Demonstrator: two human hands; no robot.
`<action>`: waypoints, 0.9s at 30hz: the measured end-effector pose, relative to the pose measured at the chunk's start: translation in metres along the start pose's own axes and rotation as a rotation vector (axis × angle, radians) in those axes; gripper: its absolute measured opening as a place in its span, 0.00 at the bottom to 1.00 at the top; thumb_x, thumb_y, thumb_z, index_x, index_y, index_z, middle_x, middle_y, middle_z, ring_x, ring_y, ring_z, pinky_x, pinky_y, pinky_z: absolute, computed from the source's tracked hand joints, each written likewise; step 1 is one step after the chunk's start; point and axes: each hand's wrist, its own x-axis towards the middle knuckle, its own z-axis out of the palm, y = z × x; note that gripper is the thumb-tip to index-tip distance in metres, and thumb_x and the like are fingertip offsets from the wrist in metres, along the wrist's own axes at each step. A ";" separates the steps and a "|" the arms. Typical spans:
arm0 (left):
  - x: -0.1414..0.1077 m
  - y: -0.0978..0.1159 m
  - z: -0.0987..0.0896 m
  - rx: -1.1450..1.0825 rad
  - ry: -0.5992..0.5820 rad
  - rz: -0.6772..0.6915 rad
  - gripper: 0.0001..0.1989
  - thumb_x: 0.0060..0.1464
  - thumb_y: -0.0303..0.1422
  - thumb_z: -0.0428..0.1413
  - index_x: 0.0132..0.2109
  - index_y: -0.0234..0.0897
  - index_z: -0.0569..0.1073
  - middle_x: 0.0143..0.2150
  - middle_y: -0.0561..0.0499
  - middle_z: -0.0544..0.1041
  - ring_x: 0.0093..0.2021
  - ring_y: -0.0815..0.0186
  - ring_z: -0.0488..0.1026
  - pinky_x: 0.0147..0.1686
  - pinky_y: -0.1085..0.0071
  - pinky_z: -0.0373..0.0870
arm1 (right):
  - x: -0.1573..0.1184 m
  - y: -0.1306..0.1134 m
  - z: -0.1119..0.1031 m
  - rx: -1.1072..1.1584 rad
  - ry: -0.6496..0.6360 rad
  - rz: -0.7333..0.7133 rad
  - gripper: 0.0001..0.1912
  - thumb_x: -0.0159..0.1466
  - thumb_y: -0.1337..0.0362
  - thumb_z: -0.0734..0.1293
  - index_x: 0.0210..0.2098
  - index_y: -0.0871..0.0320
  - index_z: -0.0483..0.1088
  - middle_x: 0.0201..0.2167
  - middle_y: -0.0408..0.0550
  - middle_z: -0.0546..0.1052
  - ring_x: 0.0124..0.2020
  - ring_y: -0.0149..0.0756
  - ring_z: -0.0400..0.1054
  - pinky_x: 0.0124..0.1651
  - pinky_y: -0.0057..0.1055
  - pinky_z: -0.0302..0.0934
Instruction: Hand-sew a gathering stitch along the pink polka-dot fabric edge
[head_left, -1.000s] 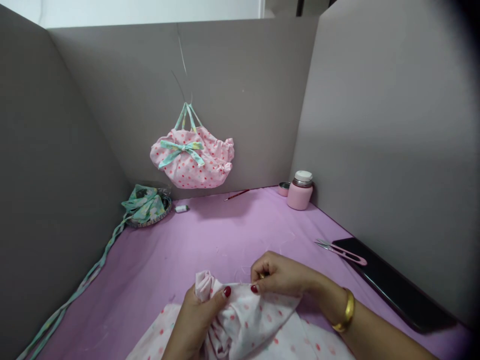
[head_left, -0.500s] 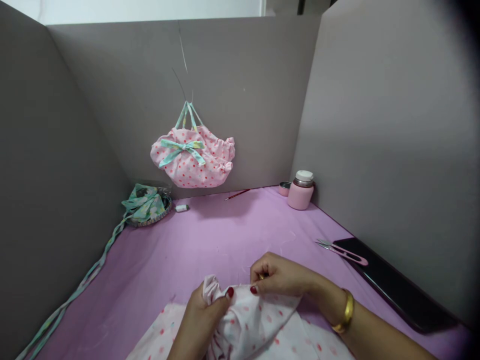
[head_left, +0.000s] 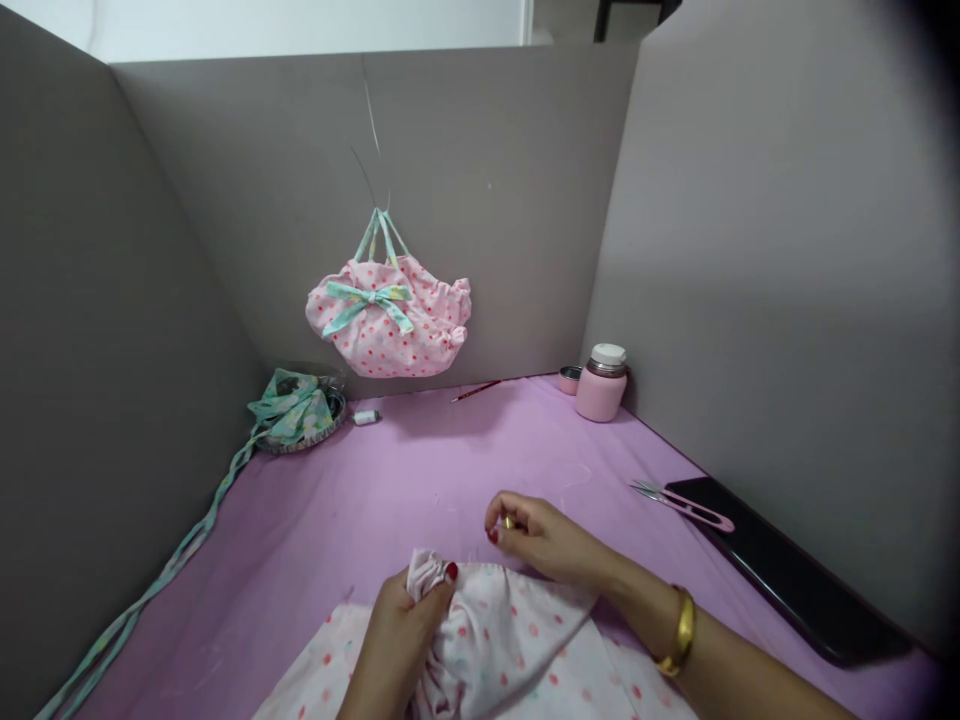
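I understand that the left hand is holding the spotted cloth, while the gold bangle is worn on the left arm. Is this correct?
Not quite: the head view shows the gold bangle on the right arm, not the left. The left hand is indeed holding the spotted cloth.

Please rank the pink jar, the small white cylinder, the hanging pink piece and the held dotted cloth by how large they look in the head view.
1. Dotted cloth, nearest the camera and cut off by the frame
2. Hanging pink piece
3. Pink jar
4. Small white cylinder
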 end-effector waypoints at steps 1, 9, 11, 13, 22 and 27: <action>0.000 0.000 0.001 -0.010 0.008 0.002 0.17 0.38 0.44 0.61 0.23 0.34 0.69 0.20 0.53 0.67 0.25 0.63 0.64 0.24 0.73 0.61 | -0.001 -0.004 -0.001 -0.013 0.064 -0.048 0.05 0.60 0.65 0.60 0.33 0.60 0.66 0.21 0.38 0.61 0.22 0.25 0.51 0.23 0.21 0.46; -0.003 0.006 0.004 -0.097 -0.021 -0.038 0.11 0.42 0.38 0.59 0.26 0.34 0.70 0.21 0.53 0.68 0.25 0.64 0.65 0.27 0.72 0.62 | -0.011 -0.016 0.015 -0.183 -0.023 -0.151 0.09 0.59 0.69 0.59 0.30 0.60 0.70 0.19 0.39 0.66 0.21 0.26 0.58 0.27 0.22 0.51; -0.003 0.008 0.004 -0.123 -0.033 -0.052 0.11 0.41 0.38 0.60 0.26 0.33 0.70 0.21 0.53 0.69 0.25 0.63 0.66 0.28 0.71 0.63 | -0.013 -0.016 0.018 -0.292 -0.001 -0.202 0.09 0.60 0.70 0.58 0.31 0.59 0.70 0.21 0.40 0.68 0.23 0.27 0.58 0.28 0.22 0.51; -0.001 0.008 0.003 -0.159 -0.026 -0.059 0.12 0.38 0.38 0.61 0.26 0.33 0.71 0.21 0.52 0.70 0.26 0.62 0.67 0.28 0.71 0.64 | -0.013 -0.017 0.019 -0.343 0.024 -0.245 0.10 0.61 0.71 0.57 0.32 0.59 0.69 0.24 0.42 0.70 0.25 0.28 0.60 0.29 0.23 0.52; 0.001 0.004 0.001 -0.252 -0.025 -0.090 0.12 0.37 0.37 0.63 0.27 0.33 0.73 0.24 0.49 0.74 0.28 0.60 0.70 0.31 0.70 0.66 | -0.015 -0.018 0.018 -0.306 -0.018 -0.148 0.13 0.60 0.70 0.61 0.37 0.53 0.76 0.32 0.42 0.79 0.31 0.30 0.71 0.35 0.22 0.58; -0.002 0.008 0.002 -0.289 -0.015 -0.118 0.11 0.40 0.36 0.61 0.30 0.33 0.74 0.27 0.48 0.75 0.31 0.59 0.72 0.34 0.68 0.67 | -0.015 -0.017 0.018 -0.261 0.008 -0.162 0.14 0.60 0.71 0.61 0.39 0.51 0.76 0.35 0.42 0.79 0.34 0.31 0.72 0.37 0.23 0.60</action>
